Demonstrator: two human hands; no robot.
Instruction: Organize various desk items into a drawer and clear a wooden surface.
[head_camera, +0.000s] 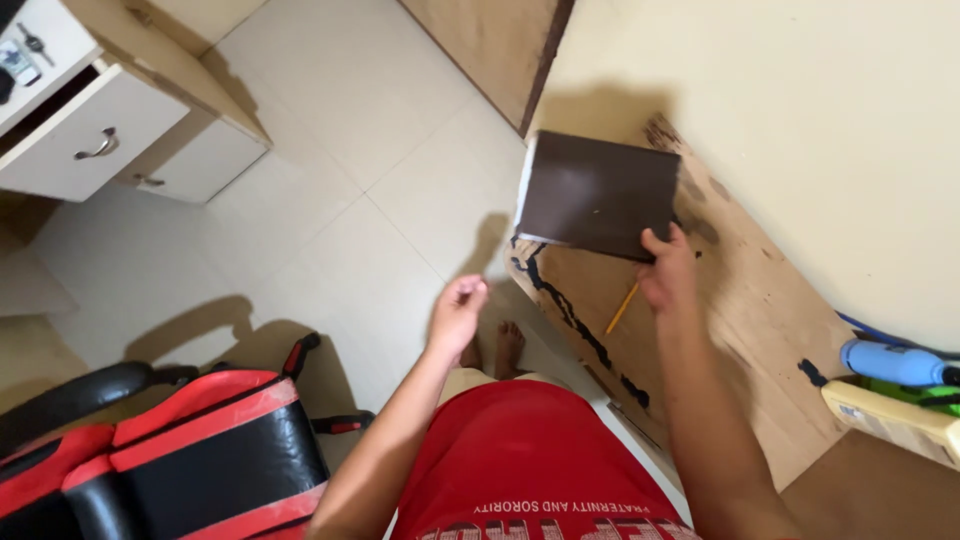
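Right hand (668, 272) grips dark board (598, 193) at its near edge.

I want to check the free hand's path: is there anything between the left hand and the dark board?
Nothing visible: only bare floor tiles lie between the empty left hand and the dark board, which the right hand holds with a pencil.

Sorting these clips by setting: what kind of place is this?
Probably a room at home used for DIY: tiled floor, white drawer unit, red-and-black chair. The right hand holds a dark board over a plywood sheet.
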